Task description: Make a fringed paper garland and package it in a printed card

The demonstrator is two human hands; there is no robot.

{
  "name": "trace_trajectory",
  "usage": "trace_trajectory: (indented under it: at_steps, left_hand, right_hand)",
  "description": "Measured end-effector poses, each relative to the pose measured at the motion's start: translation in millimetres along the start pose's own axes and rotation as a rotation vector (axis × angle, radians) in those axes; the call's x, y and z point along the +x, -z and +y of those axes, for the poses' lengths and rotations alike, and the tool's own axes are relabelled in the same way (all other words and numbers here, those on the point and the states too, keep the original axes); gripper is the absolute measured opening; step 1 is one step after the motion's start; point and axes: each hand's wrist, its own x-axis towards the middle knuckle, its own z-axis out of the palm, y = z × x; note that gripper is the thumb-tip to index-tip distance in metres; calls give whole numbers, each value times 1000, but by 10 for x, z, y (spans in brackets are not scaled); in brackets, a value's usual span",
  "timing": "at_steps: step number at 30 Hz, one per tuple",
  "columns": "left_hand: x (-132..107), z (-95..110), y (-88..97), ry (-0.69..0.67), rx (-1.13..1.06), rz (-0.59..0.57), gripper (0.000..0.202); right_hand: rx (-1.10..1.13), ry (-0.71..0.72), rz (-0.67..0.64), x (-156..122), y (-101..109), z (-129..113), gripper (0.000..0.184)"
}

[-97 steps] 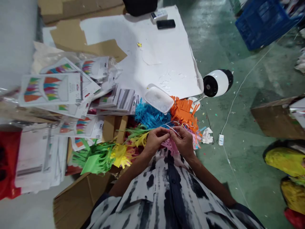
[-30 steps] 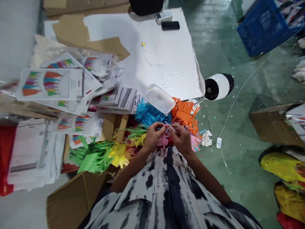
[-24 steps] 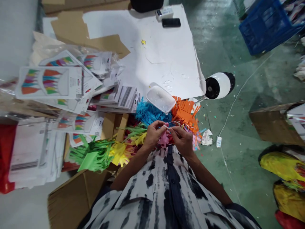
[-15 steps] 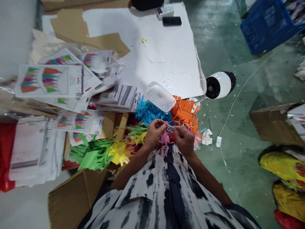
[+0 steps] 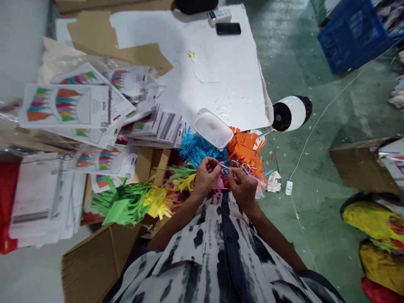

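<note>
My left hand [image 5: 205, 176] and my right hand [image 5: 242, 186] are held close together above my lap, both with fingers pinched. Between them is a pink fringed paper piece [image 5: 218, 182], and a thin white string [image 5: 232, 165] runs from my fingertips. The left hand pinches the pink piece; the right pinches the string beside it. Around my hands lie fringed paper piles: blue [image 5: 195, 149], orange [image 5: 244, 146], yellow [image 5: 160, 198] and green [image 5: 124, 204].
A clear plastic tub [image 5: 213, 129] sits between the blue and orange piles. Stacks of packaged banner cards [image 5: 67, 105] cover the left. A white sheet [image 5: 208, 71] holds a black phone [image 5: 228, 28]. A black-and-white fan [image 5: 290, 112], a cardboard box [image 5: 94, 256] and a blue crate [image 5: 352, 33] stand around.
My hands have stayed together, working the string and pink piece with small finger movements. The view has shifted slightly.
</note>
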Motion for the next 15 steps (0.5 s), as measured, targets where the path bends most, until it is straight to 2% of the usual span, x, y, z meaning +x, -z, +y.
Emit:
trace_trajectory:
  at_steps: [6, 15]
  left_hand:
    - [-49, -11, -6, 64, -78, -47, 49]
    - [-35, 59, 52, 85, -90, -42, 55]
  right_hand:
    - [8, -7, 2, 10, 1, 2, 31]
    - [-5, 40, -17, 19, 34, -20, 29]
